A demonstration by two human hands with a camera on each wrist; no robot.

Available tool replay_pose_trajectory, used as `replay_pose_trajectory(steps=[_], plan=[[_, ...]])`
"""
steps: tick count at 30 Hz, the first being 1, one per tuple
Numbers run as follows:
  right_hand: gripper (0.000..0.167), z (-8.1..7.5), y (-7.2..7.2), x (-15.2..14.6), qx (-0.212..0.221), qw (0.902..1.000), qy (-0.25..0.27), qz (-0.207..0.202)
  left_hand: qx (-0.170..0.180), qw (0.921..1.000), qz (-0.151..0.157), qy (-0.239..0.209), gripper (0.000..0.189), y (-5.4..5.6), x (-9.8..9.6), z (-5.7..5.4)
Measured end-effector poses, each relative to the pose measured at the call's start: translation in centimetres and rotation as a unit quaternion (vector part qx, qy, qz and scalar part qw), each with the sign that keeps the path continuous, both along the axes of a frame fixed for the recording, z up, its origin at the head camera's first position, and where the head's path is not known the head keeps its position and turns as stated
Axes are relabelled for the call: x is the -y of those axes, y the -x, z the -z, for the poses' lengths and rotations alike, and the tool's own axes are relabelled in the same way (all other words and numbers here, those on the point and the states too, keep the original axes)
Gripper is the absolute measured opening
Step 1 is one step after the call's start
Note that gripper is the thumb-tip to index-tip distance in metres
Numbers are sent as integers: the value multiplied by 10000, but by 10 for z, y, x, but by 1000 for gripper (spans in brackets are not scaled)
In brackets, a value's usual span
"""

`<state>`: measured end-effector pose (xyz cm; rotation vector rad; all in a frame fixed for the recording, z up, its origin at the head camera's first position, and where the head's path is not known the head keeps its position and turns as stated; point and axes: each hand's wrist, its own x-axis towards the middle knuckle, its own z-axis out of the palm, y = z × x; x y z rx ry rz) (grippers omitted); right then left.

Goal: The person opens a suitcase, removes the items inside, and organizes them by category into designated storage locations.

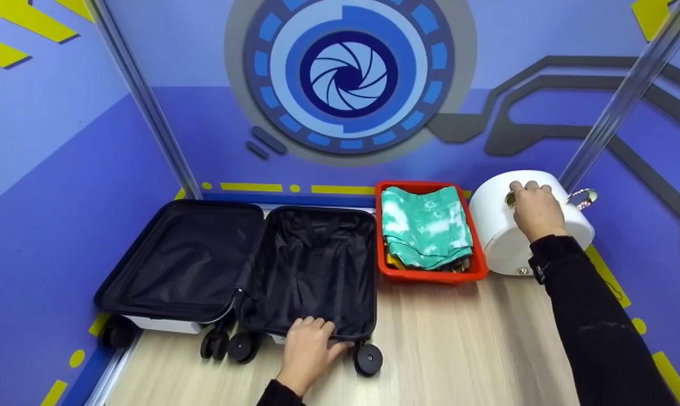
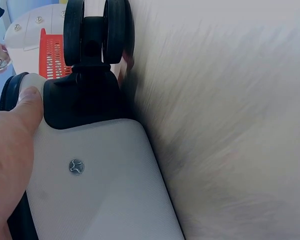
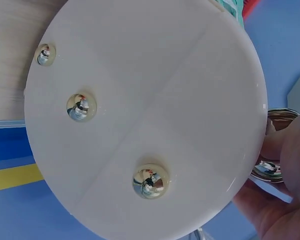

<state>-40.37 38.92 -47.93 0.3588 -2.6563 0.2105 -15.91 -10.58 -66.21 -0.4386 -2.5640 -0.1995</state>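
An opened suitcase with black lining (image 1: 312,270) lies flat, its two halves side by side. At the near edge of its right half, my left hand (image 1: 308,352) grips the rim. In the left wrist view the thumb (image 2: 29,100) presses the pale outer shell (image 2: 105,185) beside a black wheel (image 2: 94,35). My right hand (image 1: 537,211) is on top of a white rounded case (image 1: 500,242) and holds its shiny metal handle (image 3: 270,170). Several gold-coloured knobs (image 3: 150,181) stud the case's flat white face.
A red plastic basket (image 1: 430,276) stands between suitcase and white case, holding folded green-and-white cloth (image 1: 427,225) over darker items. A second shiny ring (image 1: 582,198) juts from the case's right. Blue printed walls enclose the wood-grain table (image 1: 430,338).
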Motion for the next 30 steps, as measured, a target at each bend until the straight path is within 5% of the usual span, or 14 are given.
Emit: replay_pose_trajectory(steps=[4, 11, 17, 22, 27, 30], plan=[[40, 0, 1, -1, -4, 10000, 14, 62, -52, 10000, 3, -7, 56, 3, -2, 1], [71, 9, 3, 9, 771, 9961, 317, 287, 38, 10000, -13, -14, 56, 4, 1, 2], [73, 18, -4, 18, 508, 9951, 811, 239, -37, 10000, 31, -25, 55, 4, 1, 1], [66, 15, -29, 33, 222, 9929, 1140, 258, -29, 10000, 58, 0, 54, 4, -1, 1], [29, 11, -65, 65, -418, 9829, 1743, -427, 148, 9998, 118, -24, 54, 6, 2, -4], [22, 13, -88, 91, -672, 9747, 1971, -812, 468, 9985, 266, -117, 54, 6, 8, -10]])
